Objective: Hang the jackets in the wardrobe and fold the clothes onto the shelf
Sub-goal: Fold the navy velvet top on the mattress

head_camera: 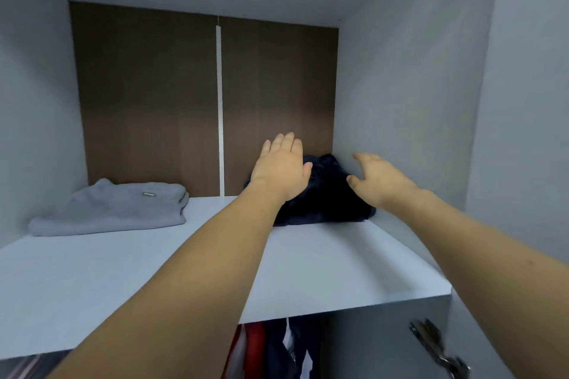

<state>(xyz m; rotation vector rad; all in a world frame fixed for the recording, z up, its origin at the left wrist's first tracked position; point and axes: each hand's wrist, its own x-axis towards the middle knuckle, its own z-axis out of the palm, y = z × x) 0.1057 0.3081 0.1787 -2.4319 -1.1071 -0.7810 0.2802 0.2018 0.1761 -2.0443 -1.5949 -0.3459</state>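
Note:
A folded dark navy garment (326,197) lies at the back right corner of the white wardrobe shelf (308,264). My left hand (281,166) hovers flat over its left side with fingers straight. Just above the garment's right side, near the side wall, my right hand (377,177) is spread with relaxed fingers and holds nothing. A folded grey sweater (114,209) sits at the back left of the shelf. Below the shelf, red and dark jackets (277,348) hang in the wardrobe.
The compartment has a brown back panel (147,95) with a white centre strip. The wardrobe's right wall (409,101) stands close to my right hand. Metal door hinges (437,348) show at the lower right and upper right.

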